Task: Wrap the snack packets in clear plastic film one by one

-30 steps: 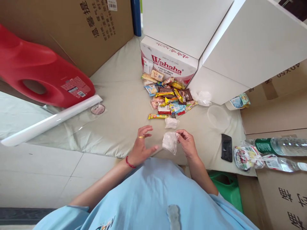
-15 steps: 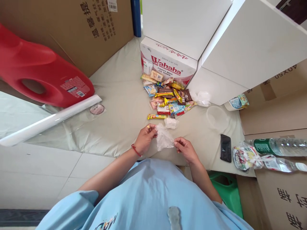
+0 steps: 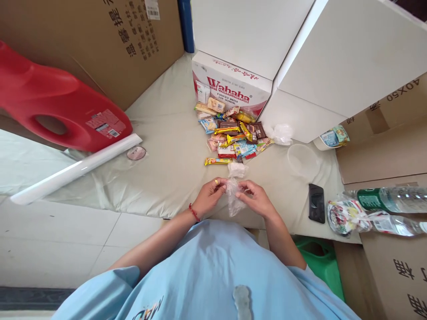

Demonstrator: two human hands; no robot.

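Note:
Between my two hands hangs a thin clear plastic bag (image 3: 235, 203), gathered at its top. My left hand (image 3: 212, 195) pinches its upper left edge between thumb and fingers. On the other side my right hand (image 3: 255, 198) grips the bag's upper right, thumb against the film. Just beyond the fingers lies a small folded piece of clear plastic (image 3: 238, 170). Past it spreads a pile of wrapped snacks (image 3: 230, 138), with a yellow snack bar (image 3: 218, 161) at its near edge.
A Wahaha carton (image 3: 230, 84) stands behind the snacks. To the right are a crumpled clear bag (image 3: 280, 133), a plastic bowl (image 3: 303, 161), a phone (image 3: 316, 203) and bottles (image 3: 383, 200). A red jug (image 3: 66, 106) and a white roll (image 3: 76, 169) lie left.
My right hand has moved left and up, close to my left hand. The bag, spread between them before, is now bunched at the top and hangs down narrower.

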